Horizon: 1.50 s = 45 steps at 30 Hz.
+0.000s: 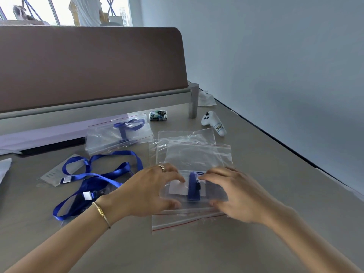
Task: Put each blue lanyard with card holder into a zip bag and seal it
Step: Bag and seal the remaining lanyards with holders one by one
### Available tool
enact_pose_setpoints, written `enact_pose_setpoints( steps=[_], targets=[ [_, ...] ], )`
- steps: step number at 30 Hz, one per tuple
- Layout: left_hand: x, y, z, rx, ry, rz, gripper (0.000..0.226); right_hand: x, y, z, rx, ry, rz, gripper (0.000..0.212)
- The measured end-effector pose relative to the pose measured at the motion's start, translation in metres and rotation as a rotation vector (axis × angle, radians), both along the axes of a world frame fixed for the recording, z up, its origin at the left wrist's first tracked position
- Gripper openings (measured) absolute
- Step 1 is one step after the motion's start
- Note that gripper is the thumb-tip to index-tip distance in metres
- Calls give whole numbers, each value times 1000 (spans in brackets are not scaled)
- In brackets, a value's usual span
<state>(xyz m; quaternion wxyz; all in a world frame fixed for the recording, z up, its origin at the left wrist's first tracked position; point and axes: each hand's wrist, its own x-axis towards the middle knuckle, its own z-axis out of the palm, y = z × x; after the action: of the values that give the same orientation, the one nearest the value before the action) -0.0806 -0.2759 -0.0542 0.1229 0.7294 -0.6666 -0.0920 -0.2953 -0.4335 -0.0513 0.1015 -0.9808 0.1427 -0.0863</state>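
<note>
The folded lanyard (pixel 194 187) and card holder (pixel 178 187) are pinched by the left hand (pixel 149 191) and right hand (pixel 234 194) over the zip bags (pixel 197 154), apparently for insertion; loose lanyards (pixel 94 180) lie at nine o'clock.

A white game controller (pixel 213 123) with a handwritten label lies on the grey desk (pixel 266 174) near a small green packet (pixel 158 115), a crumpled tissue (pixel 205 98) and a brown partition (pixel 88 66).
</note>
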Motion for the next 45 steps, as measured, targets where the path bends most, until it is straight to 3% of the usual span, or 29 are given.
enact_pose_setpoints(
  steps=[6, 11, 15, 21, 24, 29, 34, 39, 45],
  targets=[
    [1, 4, 6, -66, 51, 44, 41, -4, -4, 1, 65, -121, -11, 42],
    [0, -2, 12, -173, 298, 131, 22, -3, -19, -1, 214, -339, -76, 19],
    [-2, -18, 11, -253, 466, 224, 18, -1, -28, -9, 236, -373, -216, 13],
    [-1, -42, -7, -198, 137, 214, 36, -4, -25, -17, -52, -202, -338, 27],
    [-7, -42, -7, -237, -6, 164, 28, -12, -25, -8, 4, -218, -215, 26],
    [-8, -33, -7, -51, -18, -18, 54, -20, -19, -1, 129, 20, -69, 62],
    [-8, -33, -5, -80, -15, 10, 68, -14, -27, -9, 130, -177, -136, 53],
    [-1, -35, -7, -288, 354, 282, 26, -10, -35, -3, 352, -470, -168, 13],
    [11, -26, -3, -439, 635, 370, 24, 5, -40, 3, 591, -392, -209, 21]
  ],
)
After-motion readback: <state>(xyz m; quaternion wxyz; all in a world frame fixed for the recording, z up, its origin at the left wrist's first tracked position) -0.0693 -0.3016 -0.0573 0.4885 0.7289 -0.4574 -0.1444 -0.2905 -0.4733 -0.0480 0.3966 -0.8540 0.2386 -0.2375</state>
